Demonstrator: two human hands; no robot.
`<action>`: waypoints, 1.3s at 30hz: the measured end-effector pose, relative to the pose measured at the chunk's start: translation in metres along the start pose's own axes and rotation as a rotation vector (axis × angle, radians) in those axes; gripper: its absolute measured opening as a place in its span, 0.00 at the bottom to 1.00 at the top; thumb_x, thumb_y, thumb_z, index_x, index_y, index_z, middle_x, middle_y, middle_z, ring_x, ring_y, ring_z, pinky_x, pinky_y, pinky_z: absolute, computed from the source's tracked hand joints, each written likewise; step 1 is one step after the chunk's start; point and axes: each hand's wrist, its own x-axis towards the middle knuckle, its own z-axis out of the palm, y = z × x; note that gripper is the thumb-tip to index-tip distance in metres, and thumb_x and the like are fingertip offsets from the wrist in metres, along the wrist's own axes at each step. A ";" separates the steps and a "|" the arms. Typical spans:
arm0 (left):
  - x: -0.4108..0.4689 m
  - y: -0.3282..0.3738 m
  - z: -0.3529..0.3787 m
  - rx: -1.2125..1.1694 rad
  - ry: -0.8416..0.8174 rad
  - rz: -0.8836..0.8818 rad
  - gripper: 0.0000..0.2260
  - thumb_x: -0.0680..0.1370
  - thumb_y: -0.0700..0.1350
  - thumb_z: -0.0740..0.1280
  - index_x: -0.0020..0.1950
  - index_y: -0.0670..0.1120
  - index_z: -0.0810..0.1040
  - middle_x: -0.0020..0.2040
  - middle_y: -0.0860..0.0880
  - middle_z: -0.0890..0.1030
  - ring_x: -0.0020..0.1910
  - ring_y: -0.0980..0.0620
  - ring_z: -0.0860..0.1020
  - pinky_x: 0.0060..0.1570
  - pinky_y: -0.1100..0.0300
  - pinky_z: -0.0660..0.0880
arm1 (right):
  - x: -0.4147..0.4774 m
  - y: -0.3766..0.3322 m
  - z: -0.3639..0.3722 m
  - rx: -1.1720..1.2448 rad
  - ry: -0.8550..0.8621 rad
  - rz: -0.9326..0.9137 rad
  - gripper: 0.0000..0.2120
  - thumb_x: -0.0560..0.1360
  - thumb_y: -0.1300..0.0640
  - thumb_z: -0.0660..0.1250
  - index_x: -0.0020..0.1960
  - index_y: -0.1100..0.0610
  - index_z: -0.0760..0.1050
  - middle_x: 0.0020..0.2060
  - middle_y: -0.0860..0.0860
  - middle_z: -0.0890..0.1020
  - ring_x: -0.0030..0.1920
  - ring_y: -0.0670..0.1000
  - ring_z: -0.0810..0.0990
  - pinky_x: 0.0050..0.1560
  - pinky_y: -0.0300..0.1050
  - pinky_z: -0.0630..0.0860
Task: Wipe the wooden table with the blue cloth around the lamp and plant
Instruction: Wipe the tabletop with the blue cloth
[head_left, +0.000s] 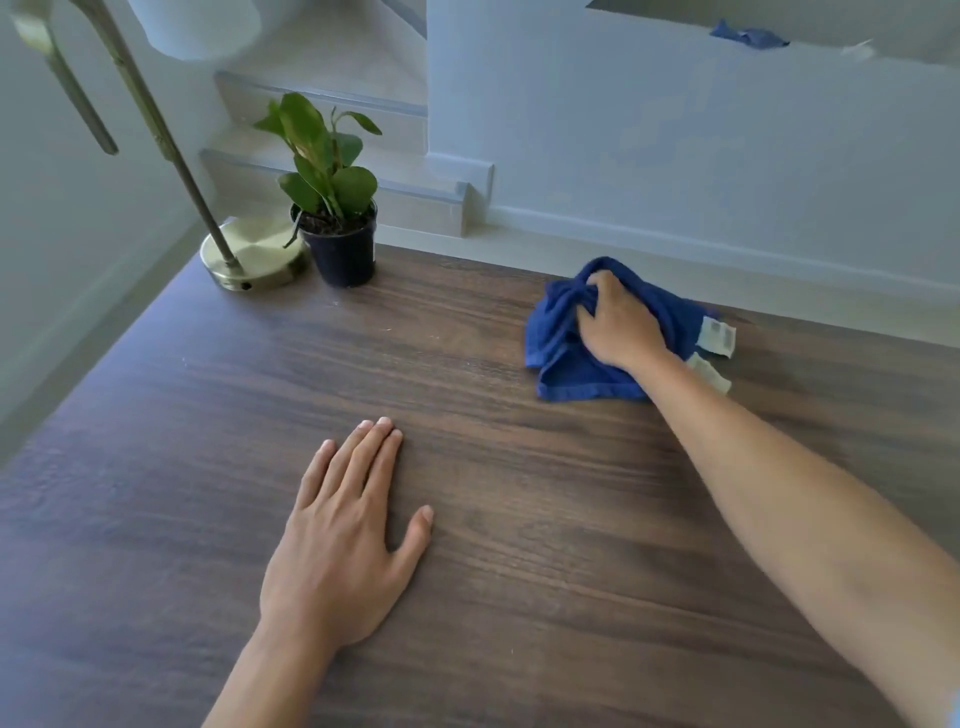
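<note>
A dark wooden table (467, 519) is filling most of the view, with pale walls and a few light steps (332, 171) sitting behind its far edge. The right hand (621, 325) is pressing down on a bunched blue cloth (561, 358) near the far edge of the table; its fingers (592, 296) are curled and gripping into the folds, so the cloth is bulging out ahead of the fingertips and to their left. Two white tags (717, 338) are sticking out of the cloth behind the knuckles, on the wrist side. The left hand (343, 535) is lying flat on the bare wood, palm down, its four fingers held close together and the thumb angled out to the side, holding nothing. Well beyond those fingertips, at the far left corner, a small green plant (332, 197) is standing upright in a black pot, just beside the round brass base of a lamp (254, 254), whose thin stem is leaning up and out of view.
</note>
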 end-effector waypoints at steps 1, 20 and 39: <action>0.000 0.000 0.000 0.001 -0.002 0.001 0.32 0.77 0.62 0.53 0.76 0.44 0.62 0.78 0.50 0.61 0.78 0.55 0.53 0.76 0.50 0.52 | 0.018 -0.021 0.010 0.005 -0.001 -0.018 0.13 0.79 0.51 0.58 0.59 0.57 0.68 0.54 0.58 0.81 0.53 0.62 0.80 0.45 0.50 0.72; -0.005 0.000 0.000 -0.029 0.046 -0.069 0.29 0.76 0.60 0.57 0.72 0.43 0.67 0.75 0.46 0.65 0.77 0.50 0.58 0.75 0.53 0.53 | -0.020 -0.129 0.060 0.106 -0.219 -0.426 0.15 0.76 0.50 0.63 0.60 0.54 0.70 0.56 0.54 0.81 0.55 0.57 0.79 0.50 0.49 0.73; -0.004 0.003 -0.002 -0.143 0.214 -0.119 0.08 0.77 0.52 0.56 0.46 0.47 0.65 0.47 0.49 0.67 0.47 0.46 0.67 0.50 0.50 0.67 | -0.180 -0.002 0.000 -0.084 -0.241 -0.405 0.31 0.74 0.38 0.52 0.76 0.42 0.57 0.77 0.45 0.59 0.77 0.47 0.56 0.75 0.44 0.51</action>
